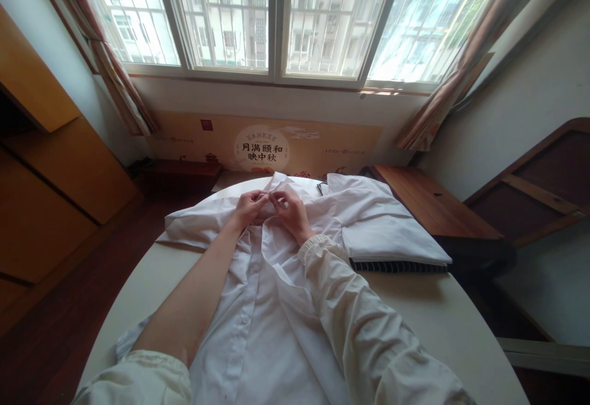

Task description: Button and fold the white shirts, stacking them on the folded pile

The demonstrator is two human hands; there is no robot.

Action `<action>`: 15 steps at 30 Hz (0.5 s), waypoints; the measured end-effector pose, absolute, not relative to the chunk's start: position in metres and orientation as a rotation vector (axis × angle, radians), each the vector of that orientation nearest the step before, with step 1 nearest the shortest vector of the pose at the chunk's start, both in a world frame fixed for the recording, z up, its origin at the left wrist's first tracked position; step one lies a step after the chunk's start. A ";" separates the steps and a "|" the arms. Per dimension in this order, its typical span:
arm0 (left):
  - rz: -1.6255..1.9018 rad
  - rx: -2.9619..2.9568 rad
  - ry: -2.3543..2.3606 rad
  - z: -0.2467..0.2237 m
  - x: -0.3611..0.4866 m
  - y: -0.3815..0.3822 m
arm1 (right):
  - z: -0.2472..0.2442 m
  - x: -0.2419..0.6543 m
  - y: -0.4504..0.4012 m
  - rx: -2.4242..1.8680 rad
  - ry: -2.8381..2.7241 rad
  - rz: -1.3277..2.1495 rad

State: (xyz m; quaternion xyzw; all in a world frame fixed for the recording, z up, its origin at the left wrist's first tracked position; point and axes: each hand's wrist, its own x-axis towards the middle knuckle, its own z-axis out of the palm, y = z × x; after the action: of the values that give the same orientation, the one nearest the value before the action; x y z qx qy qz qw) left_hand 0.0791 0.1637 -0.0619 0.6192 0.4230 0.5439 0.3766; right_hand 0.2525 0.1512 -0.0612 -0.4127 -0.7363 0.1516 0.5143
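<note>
A white button-up shirt [276, 343] lies spread over the round table, its front partly open and several buttons showing down one edge. Near its collar my left hand [251, 206] is closed, fingertips pinching the shirt's fabric. My right hand [289, 209] meets it there, thumb and finger also pinched on the shirt close to the left fingertips. The small spot between the fingers is too hidden to make out. One sleeve stretches out to the left, and the other side of the shirt runs toward the right.
The pale round table [442, 325] carries folded white cloth [391, 233] on a dark striped item [401, 266] at right. A brown wooden desk [428, 199] stands beyond. Cabinets [59, 202] are on the left, and a barred window with curtains [110, 79] is ahead.
</note>
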 end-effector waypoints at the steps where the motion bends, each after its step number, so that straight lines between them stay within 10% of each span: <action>1: 1.391 1.577 1.071 -0.063 0.079 0.165 | -0.060 0.252 0.151 -1.007 -1.782 0.333; 15: 1.326 1.562 1.062 -0.066 0.081 0.168 | -0.056 0.249 0.145 -1.126 -1.815 0.199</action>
State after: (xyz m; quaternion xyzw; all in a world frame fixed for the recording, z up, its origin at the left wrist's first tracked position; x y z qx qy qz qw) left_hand 0.0810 0.1676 -0.0659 0.6189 0.4207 0.5255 0.4049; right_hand 0.2491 0.1455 -0.0562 -0.4611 -0.7433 0.0815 0.4778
